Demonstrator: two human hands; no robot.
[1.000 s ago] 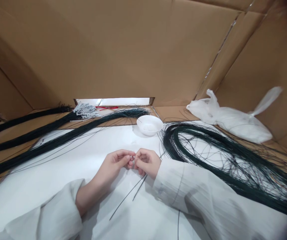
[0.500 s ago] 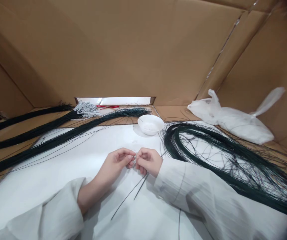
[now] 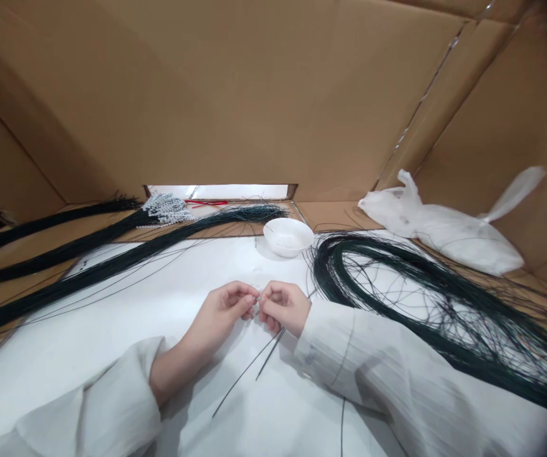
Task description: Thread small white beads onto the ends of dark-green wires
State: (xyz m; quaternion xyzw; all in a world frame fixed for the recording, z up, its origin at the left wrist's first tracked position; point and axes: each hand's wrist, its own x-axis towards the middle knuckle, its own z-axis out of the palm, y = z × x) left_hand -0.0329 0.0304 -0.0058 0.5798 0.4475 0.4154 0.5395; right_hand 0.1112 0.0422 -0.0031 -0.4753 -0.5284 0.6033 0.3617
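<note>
My left hand [image 3: 228, 308] and my right hand [image 3: 283, 306] meet fingertip to fingertip over the white tabletop [image 3: 169, 289]. Both are closed in a pinch. A thin dark strand, like a cord or wire, [image 3: 245, 373] comes out below my right hand, with a shorter strand [image 3: 268, 357] beside it. Between the left thumb and forefinger is something small, too fine to make out, its end reaching toward the right fingers. A white bowl [image 3: 287, 244] with a few tiny bits in it stands beyond my hands.
At right lies a big looped bundle of dark green strands [image 3: 330, 273], with white plastic bags [image 3: 468, 235] behind it. Long dark bundles [image 3: 112, 266] stretch along the left, one with white-beaded ends [image 3: 166, 209]. A red item [image 3: 207, 203] lies at the back. Cardboard walls [image 3: 235, 95] enclose the table.
Both hands stay almost in the same place, pinched together. The left fingertips have shifted very slightly, and the view has moved a little.
</note>
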